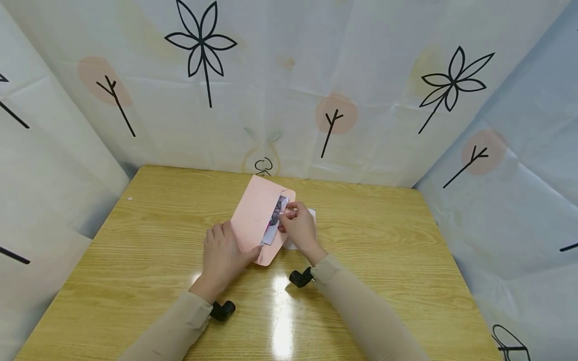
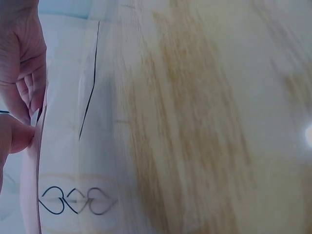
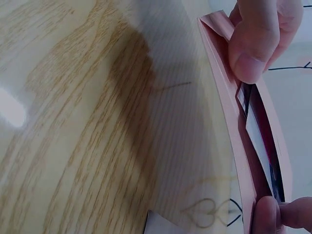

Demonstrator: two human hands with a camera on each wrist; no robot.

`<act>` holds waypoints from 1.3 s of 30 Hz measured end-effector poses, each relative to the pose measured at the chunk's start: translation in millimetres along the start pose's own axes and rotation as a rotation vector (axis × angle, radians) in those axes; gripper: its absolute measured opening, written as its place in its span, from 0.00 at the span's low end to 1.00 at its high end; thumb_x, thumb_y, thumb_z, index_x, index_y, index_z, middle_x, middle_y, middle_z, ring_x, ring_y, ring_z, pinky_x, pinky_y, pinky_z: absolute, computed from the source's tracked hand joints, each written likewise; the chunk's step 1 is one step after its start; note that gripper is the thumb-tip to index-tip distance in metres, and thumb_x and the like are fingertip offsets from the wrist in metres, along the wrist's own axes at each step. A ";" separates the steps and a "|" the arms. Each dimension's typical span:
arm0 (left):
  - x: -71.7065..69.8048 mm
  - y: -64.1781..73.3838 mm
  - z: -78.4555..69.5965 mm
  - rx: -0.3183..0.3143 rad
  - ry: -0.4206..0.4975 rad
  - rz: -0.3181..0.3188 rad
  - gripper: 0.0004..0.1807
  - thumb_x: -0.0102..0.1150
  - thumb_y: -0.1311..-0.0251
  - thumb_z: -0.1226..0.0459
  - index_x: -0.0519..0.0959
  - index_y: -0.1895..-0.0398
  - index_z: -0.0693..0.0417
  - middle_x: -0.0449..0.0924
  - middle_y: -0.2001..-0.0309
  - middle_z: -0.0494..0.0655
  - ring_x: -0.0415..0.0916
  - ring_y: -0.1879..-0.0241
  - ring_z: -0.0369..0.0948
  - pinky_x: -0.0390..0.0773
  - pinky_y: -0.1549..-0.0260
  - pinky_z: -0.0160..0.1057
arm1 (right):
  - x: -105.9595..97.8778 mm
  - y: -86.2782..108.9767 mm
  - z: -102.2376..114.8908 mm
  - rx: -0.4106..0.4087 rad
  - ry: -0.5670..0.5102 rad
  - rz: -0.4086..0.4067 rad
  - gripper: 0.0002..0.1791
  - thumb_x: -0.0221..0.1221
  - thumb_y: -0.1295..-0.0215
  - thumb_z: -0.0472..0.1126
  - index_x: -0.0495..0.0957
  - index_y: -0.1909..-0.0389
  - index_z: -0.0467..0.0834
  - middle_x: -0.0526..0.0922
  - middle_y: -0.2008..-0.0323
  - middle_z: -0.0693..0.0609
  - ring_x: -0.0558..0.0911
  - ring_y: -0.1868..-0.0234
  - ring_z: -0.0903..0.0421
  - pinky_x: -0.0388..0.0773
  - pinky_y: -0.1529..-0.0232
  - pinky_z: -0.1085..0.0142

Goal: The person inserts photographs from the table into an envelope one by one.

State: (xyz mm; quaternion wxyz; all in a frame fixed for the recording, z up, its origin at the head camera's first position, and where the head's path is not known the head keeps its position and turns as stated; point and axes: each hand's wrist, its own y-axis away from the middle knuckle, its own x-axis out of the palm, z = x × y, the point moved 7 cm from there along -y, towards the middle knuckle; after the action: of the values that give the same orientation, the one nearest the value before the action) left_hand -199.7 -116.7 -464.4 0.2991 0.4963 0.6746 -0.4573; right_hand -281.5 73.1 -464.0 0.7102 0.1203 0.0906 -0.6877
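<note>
A pink envelope [image 1: 255,210] is tilted over the table with its opening facing right. My left hand [image 1: 223,253] grips its lower left side, thumb at the near end of the opening; that thumb [image 3: 251,63] shows on the pink paper in the right wrist view. Partly inside the envelope sits a printed card [image 1: 272,233] with a dark picture and a white part. My right hand [image 1: 300,225] pinches the card's edge at the opening between thumb and index finger. In the right wrist view the card [image 3: 258,136] stands between the envelope's two layers.
A white paper [image 1: 312,214] lies on the wooden table [image 1: 370,260], partly hidden behind the envelope and right hand. Black camera mounts [image 1: 223,311] stick out from both wrists. A patterned cloth [image 1: 289,75] hangs behind the table and along its sides.
</note>
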 end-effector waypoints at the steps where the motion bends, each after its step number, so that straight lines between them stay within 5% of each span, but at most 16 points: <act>1: -0.2 -0.1 -0.4 0.001 0.000 -0.002 0.54 0.70 0.66 0.36 0.67 0.49 0.74 0.67 0.58 0.66 0.63 0.57 0.59 0.64 0.56 0.55 | 1.0 -0.1 0.0 0.002 0.003 0.001 0.21 0.62 0.38 0.34 0.70 0.45 0.37 0.81 0.67 0.45 0.85 0.75 0.52 0.81 0.72 0.64; 21: 0.4 1.3 0.4 0.035 -0.018 -0.024 0.53 0.70 0.66 0.36 0.68 0.51 0.74 0.68 0.60 0.65 0.64 0.60 0.58 0.65 0.60 0.53 | 10.1 -0.2 -5.1 0.005 -0.067 0.157 0.20 0.56 0.33 0.35 0.73 0.41 0.35 0.81 0.64 0.43 0.85 0.68 0.51 0.82 0.66 0.63; 31: 3.4 -0.2 9.3 0.000 -0.037 0.023 0.53 0.70 0.65 0.37 0.67 0.50 0.75 0.67 0.59 0.66 0.63 0.59 0.58 0.65 0.59 0.53 | -26.7 -2.9 2.3 -0.055 -0.091 0.155 0.29 0.64 0.38 0.51 0.71 0.40 0.40 0.78 0.56 0.42 0.84 0.63 0.41 0.80 0.61 0.47; 39: 2.2 0.1 13.5 -0.003 -0.033 0.012 0.52 0.71 0.66 0.37 0.67 0.51 0.74 0.67 0.60 0.65 0.63 0.60 0.58 0.64 0.59 0.53 | -58.7 -12.5 -10.0 -0.012 0.078 0.051 0.38 0.66 0.45 0.61 0.69 0.40 0.43 0.77 0.53 0.43 0.81 0.60 0.37 0.81 0.62 0.51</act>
State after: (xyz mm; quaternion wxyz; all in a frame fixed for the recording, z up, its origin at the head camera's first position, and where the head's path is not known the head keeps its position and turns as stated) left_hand -201.0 -128.1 -471.7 0.3136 0.4921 0.6673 -0.4628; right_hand -295.8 131.7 -456.9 0.7242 0.1451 0.1193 -0.6635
